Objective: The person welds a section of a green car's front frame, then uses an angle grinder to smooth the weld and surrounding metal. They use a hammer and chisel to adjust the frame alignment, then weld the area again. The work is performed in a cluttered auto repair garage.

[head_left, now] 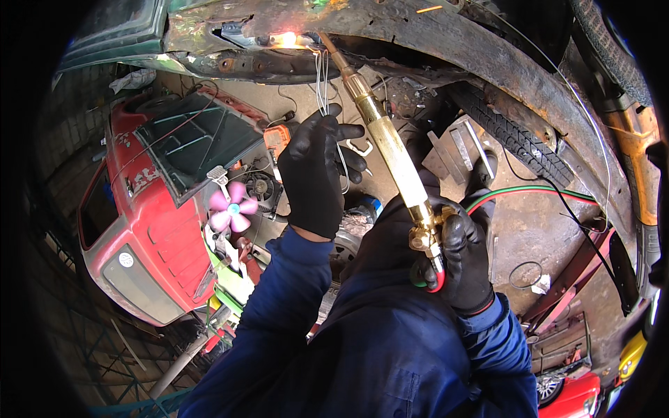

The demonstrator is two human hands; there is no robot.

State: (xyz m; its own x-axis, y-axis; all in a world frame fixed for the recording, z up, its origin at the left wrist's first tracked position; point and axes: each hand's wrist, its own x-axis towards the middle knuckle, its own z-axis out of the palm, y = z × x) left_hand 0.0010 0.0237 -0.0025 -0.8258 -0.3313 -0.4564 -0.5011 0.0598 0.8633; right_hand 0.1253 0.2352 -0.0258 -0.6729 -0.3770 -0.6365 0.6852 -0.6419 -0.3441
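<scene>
My right hand (461, 259), in a black glove, grips a brass gas torch (390, 153) near its valves. Red and green hoses (529, 189) run from the torch off to the right. Its copper tip (331, 45) points up at a rusty car body panel (397, 24), where a bright orange glow (287, 40) shows on the metal. My gloved left hand (317, 164) pinches a looped thin metal wire (322, 80), whose upper end reaches the panel edge beside the torch tip. A lower end of the wire hangs past my fingers.
A red vehicle cab (157, 230) stands at the left, with a pink-bladed fan (233, 207) beside it. An orange tool case (277, 139) and metal blocks (453, 150) lie on the floor. A tyre (516, 136) sits under the car body. An orange strut (633, 160) stands at the right.
</scene>
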